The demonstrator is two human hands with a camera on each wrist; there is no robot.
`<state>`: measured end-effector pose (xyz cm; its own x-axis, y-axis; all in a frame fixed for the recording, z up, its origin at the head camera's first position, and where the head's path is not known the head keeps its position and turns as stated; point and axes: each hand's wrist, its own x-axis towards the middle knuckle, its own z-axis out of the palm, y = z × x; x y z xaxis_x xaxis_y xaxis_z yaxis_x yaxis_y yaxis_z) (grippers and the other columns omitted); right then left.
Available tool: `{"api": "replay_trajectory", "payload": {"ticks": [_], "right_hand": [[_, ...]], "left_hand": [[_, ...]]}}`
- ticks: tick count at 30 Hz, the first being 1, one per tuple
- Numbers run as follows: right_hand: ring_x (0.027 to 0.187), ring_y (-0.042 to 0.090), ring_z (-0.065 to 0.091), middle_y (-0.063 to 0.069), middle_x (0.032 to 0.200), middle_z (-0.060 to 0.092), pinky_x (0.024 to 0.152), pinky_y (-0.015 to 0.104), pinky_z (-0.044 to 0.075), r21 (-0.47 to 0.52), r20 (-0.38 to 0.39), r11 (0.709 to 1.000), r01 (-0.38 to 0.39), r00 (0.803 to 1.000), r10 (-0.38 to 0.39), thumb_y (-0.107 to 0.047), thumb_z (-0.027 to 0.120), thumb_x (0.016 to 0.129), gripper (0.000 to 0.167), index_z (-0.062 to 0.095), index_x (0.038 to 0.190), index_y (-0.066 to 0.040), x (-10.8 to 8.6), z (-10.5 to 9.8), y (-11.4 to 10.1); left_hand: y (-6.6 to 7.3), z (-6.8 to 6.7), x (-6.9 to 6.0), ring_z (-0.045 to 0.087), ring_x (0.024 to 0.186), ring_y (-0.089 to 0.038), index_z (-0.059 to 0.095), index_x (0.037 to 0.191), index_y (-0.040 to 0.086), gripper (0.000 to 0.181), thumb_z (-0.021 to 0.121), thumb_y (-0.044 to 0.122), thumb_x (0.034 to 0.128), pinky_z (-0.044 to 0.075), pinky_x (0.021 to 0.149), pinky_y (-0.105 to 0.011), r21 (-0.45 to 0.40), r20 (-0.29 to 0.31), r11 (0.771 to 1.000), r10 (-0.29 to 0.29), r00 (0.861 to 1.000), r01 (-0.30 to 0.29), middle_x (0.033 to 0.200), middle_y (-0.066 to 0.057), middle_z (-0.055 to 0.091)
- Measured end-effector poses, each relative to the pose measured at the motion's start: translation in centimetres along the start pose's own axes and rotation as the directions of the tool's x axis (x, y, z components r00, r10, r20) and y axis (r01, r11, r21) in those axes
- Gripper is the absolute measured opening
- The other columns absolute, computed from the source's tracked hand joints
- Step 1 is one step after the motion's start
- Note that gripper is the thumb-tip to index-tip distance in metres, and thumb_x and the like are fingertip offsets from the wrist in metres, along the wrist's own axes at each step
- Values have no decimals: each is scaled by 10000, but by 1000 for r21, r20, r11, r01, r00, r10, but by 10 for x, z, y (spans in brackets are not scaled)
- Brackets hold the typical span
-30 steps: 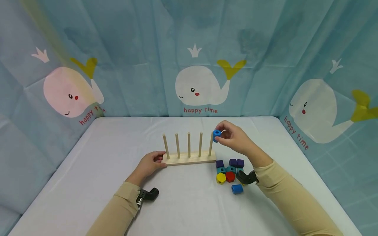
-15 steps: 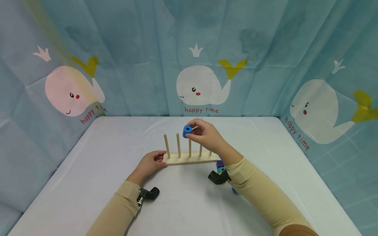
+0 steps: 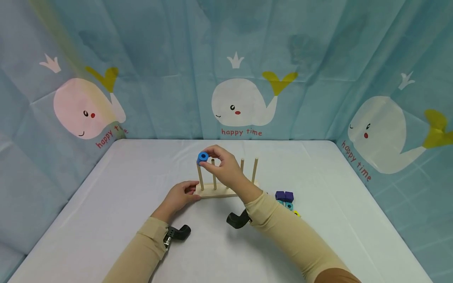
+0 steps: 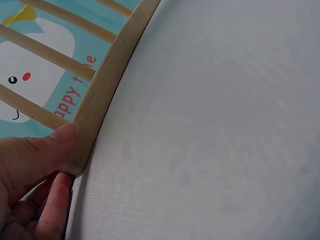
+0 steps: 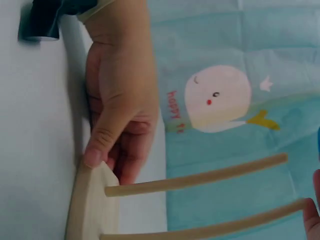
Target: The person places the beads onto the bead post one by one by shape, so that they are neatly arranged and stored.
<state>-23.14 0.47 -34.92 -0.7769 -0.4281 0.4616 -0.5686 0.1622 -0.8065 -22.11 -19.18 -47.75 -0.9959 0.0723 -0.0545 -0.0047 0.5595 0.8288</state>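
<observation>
A wooden base (image 3: 216,192) with several upright pegs stands on the white table. My left hand (image 3: 178,197) grips its left end, thumb on the front edge; the left wrist view shows the thumb on the wood (image 4: 95,107) and the other fingers behind the corner. My right hand (image 3: 226,167) pinches a blue bead (image 3: 203,157), its hole facing up, at the top of the leftmost peg (image 3: 200,177). Whether the peg has entered the hole I cannot tell. In the right wrist view, fingertips (image 5: 312,220) of my right hand show at the right edge.
Purple beads (image 3: 284,196), teal beads (image 3: 289,206) and part of a yellow bead (image 3: 296,214) lie right of the base, partly hidden by my right sleeve. Black wrist mounts (image 3: 181,232) jut out from both wrists. A whale-print curtain (image 3: 177,78) hangs behind the table.
My right hand has carried the blue bead leftward, from beside the rightmost peg to the leftmost one. My left hand has stayed on the base.
</observation>
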Motion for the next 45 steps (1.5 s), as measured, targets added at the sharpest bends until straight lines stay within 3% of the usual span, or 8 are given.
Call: {"api": "replay_trajectory", "payload": {"ticks": [4,10,14,18,23,34,38,45], "right_hand": [[963,85,573,-3,1007,608,895,309,454,-24,-11,1000,-13,1000,13,-173,646,862,228,585,1070,-102,2,9,4],[928,165,573,47,1024,588,858,412,471,-12,-22,998,-56,998,56,-160,644,862,239,587,1076,-70,5,16,8],[916,199,576,75,1030,590,841,352,484,-13,-26,994,-106,994,105,-150,644,861,249,589,1082,-51,8,17,4],[876,149,586,33,992,604,785,249,491,-34,-15,986,-161,987,160,-175,653,856,229,595,1058,-85,12,20,6],[841,89,587,-12,956,613,755,207,490,-45,-9,977,-210,978,210,-196,675,838,243,592,1056,-128,13,25,16],[886,180,577,53,982,579,760,221,494,110,-87,938,-330,937,339,-109,705,803,523,424,1243,-84,0,39,26],[864,158,569,52,973,588,761,233,494,157,-93,916,-369,918,386,-105,714,793,447,474,1168,-60,-4,42,30],[842,130,605,34,907,640,773,257,492,117,-101,904,-411,900,423,-163,721,792,247,566,961,-72,-11,48,43]], "left_hand": [[1,0,0,572,1007,-175,572,1238,70,552,771,182,735,474,872,-331,4,1,1000,16,1000,-16,1130,-80,616],[2,-1,-1,573,998,-173,577,1234,74,533,764,162,742,479,861,-312,3,1,1000,24,1000,-24,1109,-79,623],[1,0,-1,568,985,-159,578,1237,92,525,758,180,751,481,846,-289,29,-5,1000,8,1000,-8,1092,-58,622],[1,0,-2,566,985,-165,575,1240,93,520,750,185,760,482,848,-300,50,-12,999,2,1000,-1,1095,-59,621],[0,0,-3,567,1003,-171,572,1246,101,524,748,189,760,481,861,-309,65,-9,998,2,1000,-1,1103,-62,621],[1,-1,-1,569,967,-153,578,1235,81,529,755,211,753,480,846,-315,87,-13,996,14,1000,-13,1078,-53,634],[1,-1,-2,568,975,-156,573,1243,87,534,751,230,760,481,844,-312,88,-11,996,9,1000,-8,1076,-49,630],[3,-2,-3,568,992,-172,565,1247,74,541,749,230,762,481,848,-311,72,-8,997,9,1000,-8,1071,-55,625]]}}
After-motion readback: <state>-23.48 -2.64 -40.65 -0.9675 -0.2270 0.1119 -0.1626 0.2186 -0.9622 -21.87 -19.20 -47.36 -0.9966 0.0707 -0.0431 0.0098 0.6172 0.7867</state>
